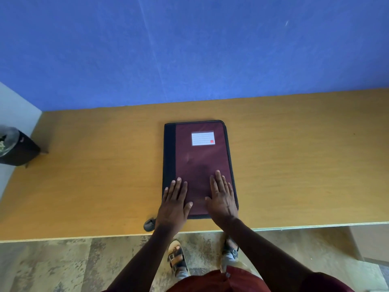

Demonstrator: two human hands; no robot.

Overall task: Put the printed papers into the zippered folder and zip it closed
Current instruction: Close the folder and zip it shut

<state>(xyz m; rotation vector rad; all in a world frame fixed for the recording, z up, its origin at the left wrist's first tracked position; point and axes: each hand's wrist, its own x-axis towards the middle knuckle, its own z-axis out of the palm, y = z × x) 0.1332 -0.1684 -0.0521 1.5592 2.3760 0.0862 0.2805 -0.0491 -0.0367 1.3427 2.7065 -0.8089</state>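
Two hands lie flat on the folder (200,165), fingers straight and spread, gripping nothing. The left hand (174,204) rests on the folder's near left corner, its fingertips reaching onto the black spine strip, its heel past the near edge. The right hand (222,199) rests on the near right part of the cover, its outer fingers close to the right edge, where the black zip border runs. Between the two thumbs a bare stretch of maroon cover shows.

The folder lies closed on the bench (294,165), long side running away from the hands, with its near edge just short of the bench's front edge. A white lined label (203,138) with a small red mark sits on the cover well beyond the fingertips. No papers show outside the folder. Whether the zip is fully drawn I cannot tell.

Just left of the left wrist, a small dark object (149,224) sits on the bench near its front edge; what it is cannot be made out. Far to the left of the hands, off the bench's end, stands a black bin (16,148). Beyond the bench rises a blue wall (189,49). Below the arms, two sandalled feet (176,257) stand on a mottled floor (63,266).
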